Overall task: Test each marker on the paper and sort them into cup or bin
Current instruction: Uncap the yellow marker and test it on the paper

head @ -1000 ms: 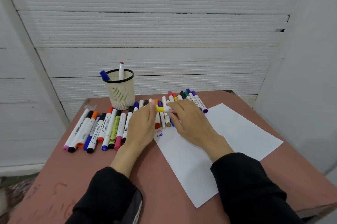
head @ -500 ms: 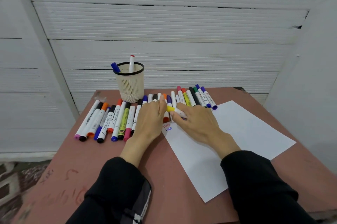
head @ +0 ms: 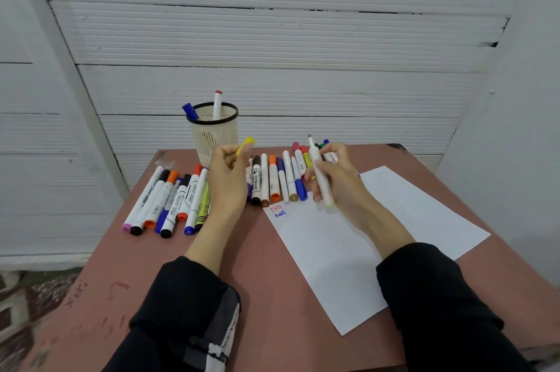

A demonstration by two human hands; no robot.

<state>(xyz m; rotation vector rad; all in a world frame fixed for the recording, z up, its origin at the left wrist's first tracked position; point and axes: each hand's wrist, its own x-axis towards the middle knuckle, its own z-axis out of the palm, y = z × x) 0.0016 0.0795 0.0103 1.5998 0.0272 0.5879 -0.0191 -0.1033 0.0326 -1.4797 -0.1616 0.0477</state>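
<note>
Two hands are raised apart over the reddish-brown table (head: 272, 296), both in front of the cream slotted plastic cup (head: 214, 132) with its black rim. The left hand (head: 228, 177), just in front of the cup, pinches a small yellow marker cap (head: 245, 145) between curled fingers. The right hand (head: 339, 177), off to the cup's right, grips the uncapped white marker with yellow trim (head: 319, 177), its tip pointing up and away. Under that hand, well to the front and right of the cup, lies the white sheet of paper (head: 378, 229), with two small scribbles, one red and one blue, at the corner nearest the cup. A row of mixed coloured markers (head: 278, 180) lies across the table in front of the cup, running to both sides. Inside the cup stand a blue-capped marker (head: 190, 111) and a white marker with a red tip (head: 217, 105).
</note>
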